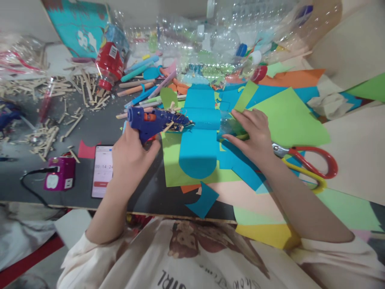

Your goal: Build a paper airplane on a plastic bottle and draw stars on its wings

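Observation:
My left hand [130, 154] is closed round the grip of a blue hot glue gun [155, 119] whose nozzle points right at a clear plastic bottle wrapped in blue paper [202, 119]. My right hand [252, 134] rests on the bottle's right end, fingers curved over it, holding it down. Under the bottle lie a blue cut-out paper shape [198, 154] and a light green sheet [173, 166].
Red-and-yellow scissors [309, 162] lie right of my right wrist. A phone [102, 171] and a small magenta box [59, 173] with a black cable sit at the left. Wooden sticks [75, 96], markers [141, 86], empty clear bottles [210, 44] and coloured paper [288, 116] crowd the table.

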Motion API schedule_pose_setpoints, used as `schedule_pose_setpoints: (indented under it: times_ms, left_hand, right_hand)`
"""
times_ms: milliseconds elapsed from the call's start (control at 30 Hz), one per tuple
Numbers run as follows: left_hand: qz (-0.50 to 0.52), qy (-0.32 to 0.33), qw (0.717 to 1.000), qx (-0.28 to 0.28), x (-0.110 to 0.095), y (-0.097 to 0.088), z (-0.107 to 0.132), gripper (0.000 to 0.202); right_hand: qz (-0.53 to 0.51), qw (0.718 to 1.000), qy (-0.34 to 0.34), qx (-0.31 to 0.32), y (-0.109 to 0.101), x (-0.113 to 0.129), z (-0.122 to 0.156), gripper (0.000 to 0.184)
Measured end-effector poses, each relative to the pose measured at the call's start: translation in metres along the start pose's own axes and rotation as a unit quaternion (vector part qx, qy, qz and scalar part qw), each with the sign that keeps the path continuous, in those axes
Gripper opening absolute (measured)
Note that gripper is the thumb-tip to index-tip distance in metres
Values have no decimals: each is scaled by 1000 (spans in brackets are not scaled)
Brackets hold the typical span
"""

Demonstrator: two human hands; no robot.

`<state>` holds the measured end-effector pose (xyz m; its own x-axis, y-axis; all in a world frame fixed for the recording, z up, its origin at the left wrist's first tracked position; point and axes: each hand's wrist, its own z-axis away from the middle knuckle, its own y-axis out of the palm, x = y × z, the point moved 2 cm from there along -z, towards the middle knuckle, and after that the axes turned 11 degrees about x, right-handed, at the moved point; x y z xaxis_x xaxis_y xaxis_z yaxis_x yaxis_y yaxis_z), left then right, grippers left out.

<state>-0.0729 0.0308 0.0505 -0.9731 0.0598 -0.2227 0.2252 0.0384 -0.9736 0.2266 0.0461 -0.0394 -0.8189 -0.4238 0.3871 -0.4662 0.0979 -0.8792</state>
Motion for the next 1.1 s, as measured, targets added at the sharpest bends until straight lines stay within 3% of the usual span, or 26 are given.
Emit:
schedule_pose_setpoints:
  times_ms: [300, 733, 1100]
  left_hand:
    - [23, 54, 998, 13, 8, 3, 0, 36]
    - [-34, 13, 999, 39, 2, -4, 1, 38]
    - [-9, -36, 998, 44, 8, -6, 3, 36]
  right_hand:
    - [-2, 1000, -4, -9, 0, 1, 0, 64]
    - [-17, 1000, 3, 9, 1, -2, 1, 64]
    - [-5, 1000, -2, 1, -1, 2, 0, 59]
